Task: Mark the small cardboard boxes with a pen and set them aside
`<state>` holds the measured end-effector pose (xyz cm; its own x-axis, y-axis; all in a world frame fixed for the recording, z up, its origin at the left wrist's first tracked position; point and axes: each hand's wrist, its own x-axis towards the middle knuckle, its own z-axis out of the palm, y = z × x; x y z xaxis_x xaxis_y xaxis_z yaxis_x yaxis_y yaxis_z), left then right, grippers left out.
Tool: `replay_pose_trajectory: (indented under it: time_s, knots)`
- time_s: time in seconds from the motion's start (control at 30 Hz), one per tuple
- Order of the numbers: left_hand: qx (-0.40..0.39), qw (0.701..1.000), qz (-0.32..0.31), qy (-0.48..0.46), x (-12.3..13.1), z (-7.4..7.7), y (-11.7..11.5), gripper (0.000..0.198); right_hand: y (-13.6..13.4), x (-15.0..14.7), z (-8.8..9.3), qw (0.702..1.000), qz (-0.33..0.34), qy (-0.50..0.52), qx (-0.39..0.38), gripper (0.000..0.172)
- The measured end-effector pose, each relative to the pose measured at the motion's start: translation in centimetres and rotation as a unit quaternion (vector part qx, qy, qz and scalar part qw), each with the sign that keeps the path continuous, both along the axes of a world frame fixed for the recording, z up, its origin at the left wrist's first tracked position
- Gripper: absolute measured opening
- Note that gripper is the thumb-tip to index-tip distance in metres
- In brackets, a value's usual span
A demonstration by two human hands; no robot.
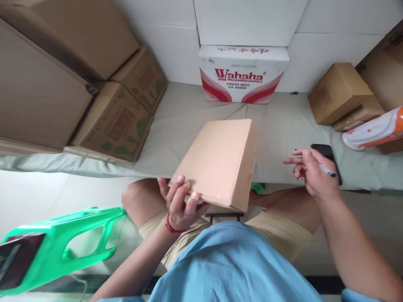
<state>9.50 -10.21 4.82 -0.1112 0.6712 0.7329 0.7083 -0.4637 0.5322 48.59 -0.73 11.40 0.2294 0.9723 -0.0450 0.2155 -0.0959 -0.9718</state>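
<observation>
My left hand [182, 203] grips the near left corner of a plain brown cardboard box [217, 159], fingers on its top face and the rest of the hand underneath. The box is tilted and held up at the front edge of the cloth-covered table [176, 113]. To the right, my right hand [315, 172] has a pen [327, 170] tucked in it, its dark end sticking out by the wrist side. That hand is above the table, in front of a black phone [327, 157] that it partly covers.
A white and red water carton [242, 77] stands against the wall. Large brown cartons [110, 126] are stacked at left, smaller brown boxes [340, 92] at right beside a white and orange cylindrical package [374, 128]. A green plastic stool [63, 243] is at lower left.
</observation>
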Motion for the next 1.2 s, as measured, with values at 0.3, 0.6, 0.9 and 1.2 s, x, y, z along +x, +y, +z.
replay_pose_trajectory:
  time_s: [0.3, 0.6, 0.9, 1.2]
  knots:
    - [0.164, 0.932, -0.052, 0.318, 4.9, 0.7, 0.3, 0.046, -1.9, -4.1, -2.7, 0.998, 0.06, 0.025, 0.008, 0.036]
    - [0.178, 0.926, -0.117, 0.313, 6.9, 0.4, 0.1, 0.021, -4.4, -6.0, -1.9, 0.993, 0.105, 0.019, 0.051, 0.038]
    - [-0.146, 0.984, -0.072, -0.075, 3.1, -2.1, -1.5, 0.061, -6.9, -9.1, -2.4, 0.997, 0.068, -0.04, -0.02, 0.049]
    - [-0.507, 0.788, -0.085, -0.339, 3.8, 3.2, 3.5, 0.081, -7.5, -9.3, -2.9, 0.996, 0.061, 0.052, -0.033, 0.048]
